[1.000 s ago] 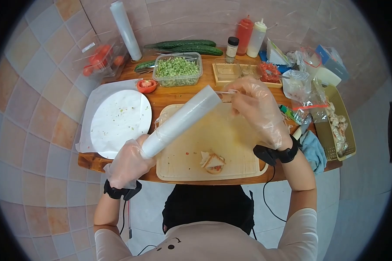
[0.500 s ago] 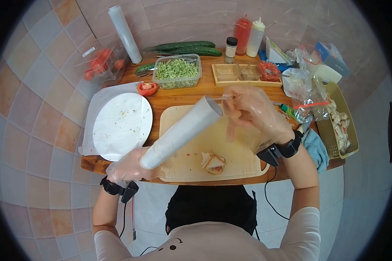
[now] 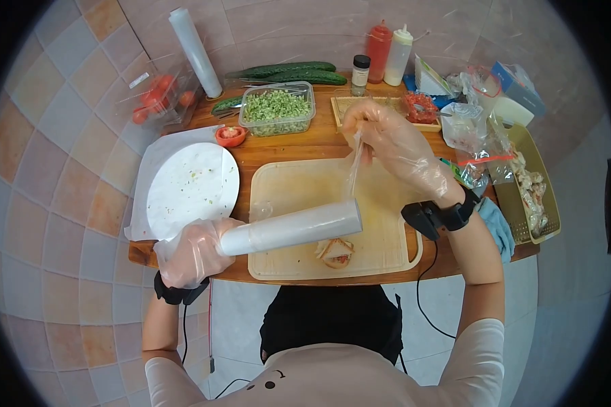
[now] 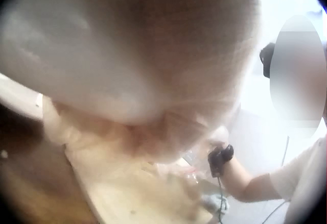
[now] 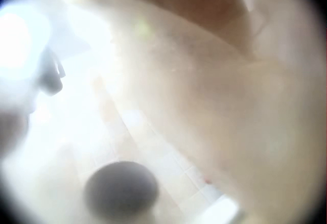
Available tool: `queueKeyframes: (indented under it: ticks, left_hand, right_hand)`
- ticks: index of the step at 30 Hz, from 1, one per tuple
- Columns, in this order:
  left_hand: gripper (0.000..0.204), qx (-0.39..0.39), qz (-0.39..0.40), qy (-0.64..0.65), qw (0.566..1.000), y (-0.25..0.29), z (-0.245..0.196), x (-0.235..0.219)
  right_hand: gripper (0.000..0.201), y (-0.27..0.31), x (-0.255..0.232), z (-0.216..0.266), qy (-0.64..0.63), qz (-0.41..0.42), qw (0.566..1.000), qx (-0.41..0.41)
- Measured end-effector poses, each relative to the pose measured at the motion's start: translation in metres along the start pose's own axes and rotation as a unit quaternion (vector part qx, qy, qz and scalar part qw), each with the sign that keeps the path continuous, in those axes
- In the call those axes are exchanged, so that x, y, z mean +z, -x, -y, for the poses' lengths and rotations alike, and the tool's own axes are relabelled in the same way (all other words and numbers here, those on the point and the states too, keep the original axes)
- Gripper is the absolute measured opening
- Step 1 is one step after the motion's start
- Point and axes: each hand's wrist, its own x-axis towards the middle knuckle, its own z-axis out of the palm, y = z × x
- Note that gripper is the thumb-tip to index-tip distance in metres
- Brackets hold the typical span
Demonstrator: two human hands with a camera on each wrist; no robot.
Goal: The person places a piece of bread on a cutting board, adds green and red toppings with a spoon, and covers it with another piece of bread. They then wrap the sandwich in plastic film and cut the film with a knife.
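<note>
My left hand (image 3: 193, 252), in a clear plastic glove, grips one end of a roll of clear plastic film (image 3: 292, 227). The roll lies nearly level above the cutting board (image 3: 271, 180). In the head view my right hand (image 3: 397, 146), also gloved, is raised at the back right of the board and pinches the film's loose end. A narrow, bunched strip of film (image 3: 352, 173) runs from those fingers down to the roll's far end. A cut sandwich piece (image 3: 336, 253) sits on the board just in front of the roll. Both wrist views are blurred and mostly filled by the gloved hands.
On the left lies a white round plate (image 3: 193, 190) with crumbs. Behind are a halved tomato (image 3: 231, 136), a tub of chopped greens (image 3: 276, 112), cucumbers (image 3: 285, 71), and a second film roll (image 3: 195, 53) standing upright. A basket (image 3: 546, 183) stands at the right edge.
The roll's far end has swung down toward the sandwich, so it lies flatter. My right hand has risen slightly, and the film strip between it and the roll is longer.
</note>
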Motion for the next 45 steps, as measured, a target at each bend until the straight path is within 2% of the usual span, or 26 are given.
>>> queueKeyframes:
  ticks: [1, 2, 6, 8, 12, 15, 18, 20, 24, 27, 30, 33, 35, 38, 42, 45]
  left_hand:
    - [0.021, -0.069, 0.02, 0.172, 0.983, -0.008, -0.003, -0.013]
    - [0.018, -0.135, 0.04, 0.338, 0.93, -0.013, -0.006, -0.021]
    - [0.024, -0.156, -0.001, 0.248, 0.956, -0.016, -0.01, -0.024]
    - [0.024, -0.18, -0.006, 0.207, 0.962, -0.019, -0.012, -0.03]
    - [0.026, -0.25, -0.04, 0.207, 0.945, -0.02, -0.013, -0.028]
    - [0.028, -0.292, -0.054, 0.236, 0.926, -0.022, -0.015, -0.028]
    - [0.03, -0.326, -0.053, 0.271, 0.904, -0.022, -0.016, -0.028]
    - [0.031, -0.355, -0.04, 0.298, 0.885, -0.023, -0.017, -0.027]
    - [0.031, -0.344, -0.055, 0.309, 0.885, -0.023, -0.02, -0.029]
    - [0.031, -0.339, -0.057, 0.312, 0.886, -0.023, -0.022, -0.028]
    - [0.03, -0.341, -0.035, 0.344, 0.874, -0.022, -0.019, -0.024]
    - [0.03, -0.345, 0.011, 0.425, 0.837, -0.017, -0.011, -0.016]
    - [0.032, -0.345, 0.045, 0.478, 0.807, -0.016, -0.008, -0.014]
    - [0.034, -0.315, 0.11, 0.487, 0.807, -0.019, -0.003, -0.019]
    - [0.034, -0.259, 0.123, 0.534, 0.795, -0.016, 0.003, -0.014]
    - [0.031, -0.266, 0.132, 0.568, 0.768, -0.015, 0.004, -0.013]
  right_hand:
    - [0.014, 0.001, 0.001, 0.002, -0.022, 0.004, 1.0, -0.009]
    - [0.015, 0.003, 0.004, 0.005, -0.043, 0.007, 0.999, -0.017]
    - [0.019, 0.018, 0.012, 0.025, -0.078, 0.021, 0.991, -0.106]
    - [0.019, 0.026, 0.01, 0.03, -0.101, 0.044, 0.988, -0.112]
    - [0.021, 0.039, -0.003, 0.024, -0.127, 0.056, 0.984, -0.11]
    - [0.022, 0.044, -0.007, 0.018, -0.186, 0.06, 0.979, -0.063]
    - [0.027, 0.046, 0.003, 0.026, -0.105, -0.036, 0.993, -0.05]
    - [0.031, 0.041, 0.004, 0.017, -0.089, -0.066, 0.993, -0.05]
    - [0.04, 0.034, 0.017, 0.013, -0.083, -0.101, 0.991, -0.03]
    - [0.032, 0.029, 0.02, 0.021, -0.048, -0.045, 0.995, 0.078]
    - [0.021, 0.021, 0.013, 0.022, 0.007, 0.07, 0.989, 0.128]
    - [0.018, 0.027, 0.021, 0.028, -0.062, 0.034, 0.991, 0.111]
    - [0.018, 0.027, 0.019, 0.022, -0.049, 0.044, 0.992, 0.108]
    - [0.017, 0.026, 0.016, 0.012, -0.03, 0.041, 0.993, 0.109]
    - [0.017, 0.021, 0.008, 0.005, -0.003, 0.032, 0.995, 0.098]
    - [0.017, 0.015, 0.002, -0.005, 0.012, 0.049, 0.995, 0.083]
